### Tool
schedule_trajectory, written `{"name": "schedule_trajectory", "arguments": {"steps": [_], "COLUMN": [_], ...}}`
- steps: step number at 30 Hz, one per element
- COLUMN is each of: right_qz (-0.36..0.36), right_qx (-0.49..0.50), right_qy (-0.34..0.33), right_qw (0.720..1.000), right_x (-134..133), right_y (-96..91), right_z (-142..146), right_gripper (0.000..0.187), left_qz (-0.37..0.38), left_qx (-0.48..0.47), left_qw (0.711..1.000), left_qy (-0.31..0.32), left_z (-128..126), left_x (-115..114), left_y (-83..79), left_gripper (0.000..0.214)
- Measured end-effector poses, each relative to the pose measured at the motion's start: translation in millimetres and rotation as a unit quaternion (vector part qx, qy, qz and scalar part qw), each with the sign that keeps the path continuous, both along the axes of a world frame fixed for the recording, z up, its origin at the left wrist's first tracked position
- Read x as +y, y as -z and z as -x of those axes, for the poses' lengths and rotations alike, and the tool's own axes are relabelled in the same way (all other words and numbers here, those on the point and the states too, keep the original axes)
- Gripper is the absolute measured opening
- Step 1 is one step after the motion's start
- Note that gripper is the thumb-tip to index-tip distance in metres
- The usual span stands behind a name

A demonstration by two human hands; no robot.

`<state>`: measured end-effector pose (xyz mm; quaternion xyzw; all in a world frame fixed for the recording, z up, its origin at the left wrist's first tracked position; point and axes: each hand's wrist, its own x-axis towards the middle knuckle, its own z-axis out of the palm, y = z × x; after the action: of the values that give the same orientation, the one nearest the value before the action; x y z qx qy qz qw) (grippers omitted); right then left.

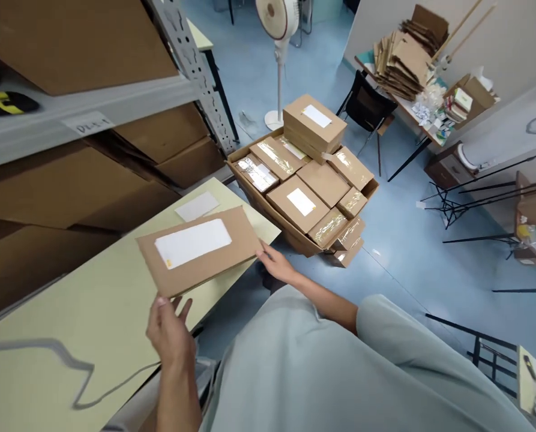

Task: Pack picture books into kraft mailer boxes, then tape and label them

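Observation:
A flat brown cardboard box point(213, 258) with a white label point(193, 243) is held tilted above the pale yellow table point(128, 288). My left hand point(171, 330) grips its near left corner, thumb at the edge and some fingers showing below. At the right end, my right hand point(275, 264) pinches the corner, its other fingers partly hidden. A white paper sheet point(198, 206) lies on the table just behind the box. Beyond the table's far end stands a large open carton point(274, 219) packed with several taped boxes, some of them labelled.
Metal shelving point(150, 90) with large cartons rises along the left. A white pedestal fan point(280, 72) stands behind the packed carton. Farther right are a black chair point(369, 102) and a table bearing flattened cardboard point(400, 66). A grey cable point(76, 360) crosses the near table.

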<state>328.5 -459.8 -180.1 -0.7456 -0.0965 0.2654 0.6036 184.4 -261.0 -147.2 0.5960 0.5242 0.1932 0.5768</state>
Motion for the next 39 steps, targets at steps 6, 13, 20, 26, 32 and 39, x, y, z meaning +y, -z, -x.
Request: {"name": "schedule_trajectory", "arguments": {"steps": [6, 13, 20, 26, 32, 39], "right_qz": [0.015, 0.007, -0.035, -0.076, -0.067, -0.118], "right_qx": [0.001, 0.033, 0.06, 0.08, 0.047, -0.035], "right_qy": [0.173, 0.359, 0.388, 0.388, 0.413, 0.45], "right_qw": [0.985, 0.933, 0.919, 0.915, 0.907, 0.885], "right_x": [-146, -270, -292, -317, -356, -351], "right_y": [-34.5, -47.4, -30.3, -16.2, -16.0, -35.7], "right_z": [25, 47, 12, -55, -146, -240], "right_gripper": [0.077, 0.085, 0.074, 0.072, 0.086, 0.079], "left_qz": [0.055, 0.083, 0.045, 0.007, -0.058, -0.09], "left_qx": [-0.045, -0.085, -0.039, -0.01, -0.047, -0.125], "left_qw": [0.977, 0.915, 0.905, 0.903, 0.891, 0.844], "left_qy": [0.199, 0.387, 0.421, 0.429, 0.448, 0.515], "left_z": [-19, -38, -86, -181, -316, -455], "left_x": [-99, -191, -211, -235, -284, -318], "left_y": [3.5, 1.6, -8.5, -9.6, -24.8, -53.2], "left_gripper": [0.073, 0.077, 0.079, 0.076, 0.073, 0.066]}}
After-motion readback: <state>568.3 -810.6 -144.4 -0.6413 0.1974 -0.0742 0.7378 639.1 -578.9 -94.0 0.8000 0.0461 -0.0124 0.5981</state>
